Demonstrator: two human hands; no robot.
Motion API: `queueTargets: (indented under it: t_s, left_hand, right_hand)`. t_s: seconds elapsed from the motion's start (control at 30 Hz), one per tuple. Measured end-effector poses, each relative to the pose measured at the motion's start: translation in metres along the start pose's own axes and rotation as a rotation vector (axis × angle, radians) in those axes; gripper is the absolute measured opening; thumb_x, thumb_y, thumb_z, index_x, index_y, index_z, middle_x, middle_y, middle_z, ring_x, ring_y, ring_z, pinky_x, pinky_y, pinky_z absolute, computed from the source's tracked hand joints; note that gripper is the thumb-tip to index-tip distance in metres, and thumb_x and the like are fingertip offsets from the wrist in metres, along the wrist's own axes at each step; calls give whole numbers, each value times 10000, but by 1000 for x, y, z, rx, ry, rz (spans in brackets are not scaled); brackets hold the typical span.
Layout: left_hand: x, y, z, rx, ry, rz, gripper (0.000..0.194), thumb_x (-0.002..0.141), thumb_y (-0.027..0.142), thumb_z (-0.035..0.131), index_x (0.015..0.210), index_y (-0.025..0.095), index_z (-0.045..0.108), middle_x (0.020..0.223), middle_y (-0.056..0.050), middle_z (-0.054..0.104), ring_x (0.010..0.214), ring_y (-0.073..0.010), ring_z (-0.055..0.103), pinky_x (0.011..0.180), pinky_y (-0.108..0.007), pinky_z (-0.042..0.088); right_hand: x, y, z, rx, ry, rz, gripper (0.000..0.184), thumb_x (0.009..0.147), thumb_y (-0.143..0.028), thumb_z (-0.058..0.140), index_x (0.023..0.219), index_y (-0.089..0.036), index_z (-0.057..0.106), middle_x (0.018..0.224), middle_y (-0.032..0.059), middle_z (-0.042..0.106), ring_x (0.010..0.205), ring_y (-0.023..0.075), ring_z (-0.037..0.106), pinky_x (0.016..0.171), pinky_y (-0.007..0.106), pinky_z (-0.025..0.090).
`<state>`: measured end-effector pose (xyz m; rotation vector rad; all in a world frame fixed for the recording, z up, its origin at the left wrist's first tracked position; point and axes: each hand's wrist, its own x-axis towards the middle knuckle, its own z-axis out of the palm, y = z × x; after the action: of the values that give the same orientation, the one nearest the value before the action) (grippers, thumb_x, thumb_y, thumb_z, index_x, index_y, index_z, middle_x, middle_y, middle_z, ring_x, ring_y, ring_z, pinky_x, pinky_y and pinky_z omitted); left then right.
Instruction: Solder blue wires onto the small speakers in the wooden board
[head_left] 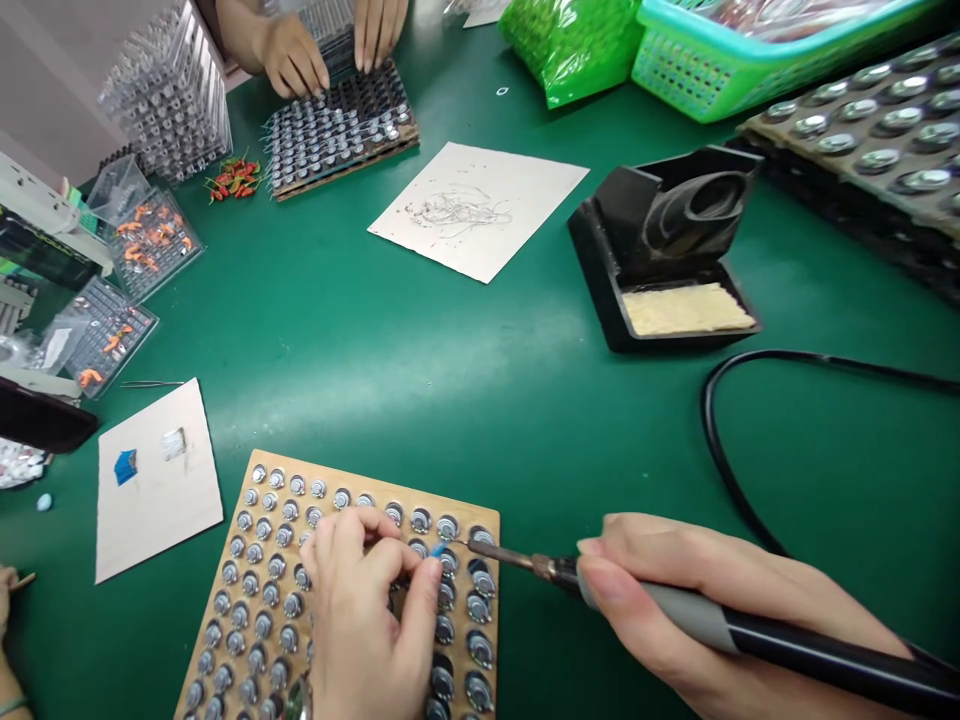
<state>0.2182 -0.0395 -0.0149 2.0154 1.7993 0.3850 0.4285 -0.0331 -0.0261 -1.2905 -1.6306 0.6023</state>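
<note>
The soldering iron [705, 618] is black and grey, the board [330, 481] tan dotted with rows of silver, the sponge [690, 309] pale yellow, the desk [562, 440] green.

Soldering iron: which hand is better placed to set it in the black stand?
Probably the right: the right hand grips the soldering iron, and the black stand sits ahead on that side. The left hand is over the board, farther from the stand.

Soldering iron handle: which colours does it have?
The handle is grey and black, as the head view shows.
</note>
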Motion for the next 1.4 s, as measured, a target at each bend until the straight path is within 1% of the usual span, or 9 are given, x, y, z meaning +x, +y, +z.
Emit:
queueTargets:
  t_s: [0.2,0.33,0.6,0.73,0.9,1.0,1.13,1.3,1.4]
  left_hand:
    - [-1,2,0,-14,-32,15,229,929,223,511,715,219,593,918,-49,577,920,-237,517,810,-444,387]
    - [0,1,0,-5,-40,22,227,931,218,507,719,212,586,926,-47,567,919,-235,507,804,-436,369]
    - [1,-1,-1,34,-56,74,194,928,233,522,754,229,609,935,-46,596,916,-233,527,795,-429,405]
    - [-1,-5,-5,11,-67,39,218,942,251,500,755,229,609,972,-58,587,955,-244,517,801,-436,418]
    - [1,-10,-14,-52,-92,-40,241,945,278,512,732,228,615,965,-57,573,968,-252,505,822,-456,431]
    - [3,-10,-14,-74,-94,-89,243,940,284,519,723,226,611,958,-55,564,977,-259,498,846,-476,421]
    - [4,-9,-12,-89,-94,-94,237,940,283,508,731,221,602,963,-54,552,976,-259,492,854,-483,413]
    - [1,-10,-12,-102,-95,-95,240,946,278,500,734,226,601,969,-44,546,986,-258,487,854,-477,402]
    - [1,-11,-13,-122,-92,-84,230,942,271,508,739,230,607,971,-42,547,988,-256,488,860,-474,395]
  right_hand:
    - [0,6,-4,-6,-92,-222,129,895,-127,562,916,-253,548,592,-38,623,450,111,570,438,222,488]
    - [-7,11,-5,10,-114,-267,168,881,-96,557,959,-244,549,582,-40,613,458,120,571,435,241,489]
    - [-18,16,-12,-44,31,-86,111,895,-194,562,928,-293,600,676,-3,658,548,172,646,473,286,529]
    - [-8,9,-13,37,16,-45,120,902,-184,559,840,-287,564,566,-32,567,421,132,545,370,247,452]
    - [6,-3,-5,44,13,-34,120,910,-227,582,802,-276,573,607,-35,616,472,117,590,408,200,472]
    - [11,-10,3,56,-31,-18,195,911,-233,579,720,-251,541,542,-61,554,411,79,534,401,163,458]
    - [11,-11,7,57,-31,-35,221,906,-207,570,689,-239,541,531,-66,544,420,66,547,438,138,478]
    - [11,-8,6,42,-41,-35,218,900,-208,571,686,-239,540,530,-62,543,402,67,538,374,132,430]
    - [14,-8,7,34,-41,-39,212,899,-197,571,694,-239,534,541,-65,566,417,65,550,402,125,448]
